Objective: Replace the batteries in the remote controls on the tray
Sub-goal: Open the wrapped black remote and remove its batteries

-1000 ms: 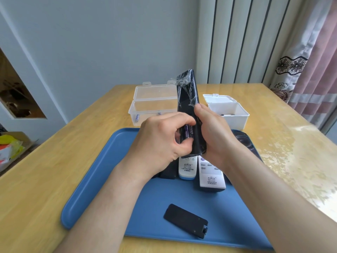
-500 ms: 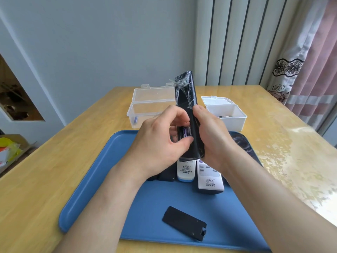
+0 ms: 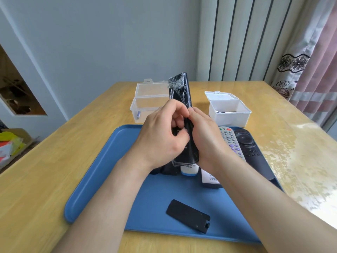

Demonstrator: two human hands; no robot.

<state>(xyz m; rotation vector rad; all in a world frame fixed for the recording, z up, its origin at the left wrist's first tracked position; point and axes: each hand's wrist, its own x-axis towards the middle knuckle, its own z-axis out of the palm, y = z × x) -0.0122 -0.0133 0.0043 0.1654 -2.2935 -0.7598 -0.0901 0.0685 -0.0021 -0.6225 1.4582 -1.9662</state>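
A black remote wrapped in clear film (image 3: 180, 92) stands nearly upright above the blue tray (image 3: 102, 176). My right hand (image 3: 206, 139) grips its right side. My left hand (image 3: 160, 136) holds its left side, with fingertips curled into the open battery bay; the batteries are hidden by my fingers. The remote's black battery cover (image 3: 188, 215) lies loose on the tray's near part. Behind my hands on the tray lie a grey remote with coloured buttons (image 3: 230, 141), a black remote (image 3: 249, 148) and two white remotes (image 3: 189, 169), partly hidden.
A clear plastic box (image 3: 144, 106) with a battery (image 3: 138, 115) in it stands open behind the tray at left. A white box (image 3: 229, 114) holding batteries stands behind at right. The wooden table (image 3: 45, 161) ends at left, where a cardboard box sits on the floor.
The purple batteries seen in the bay earlier are now covered by my left fingers, which have curled further in. The view has shifted so the grey remote shows at right.
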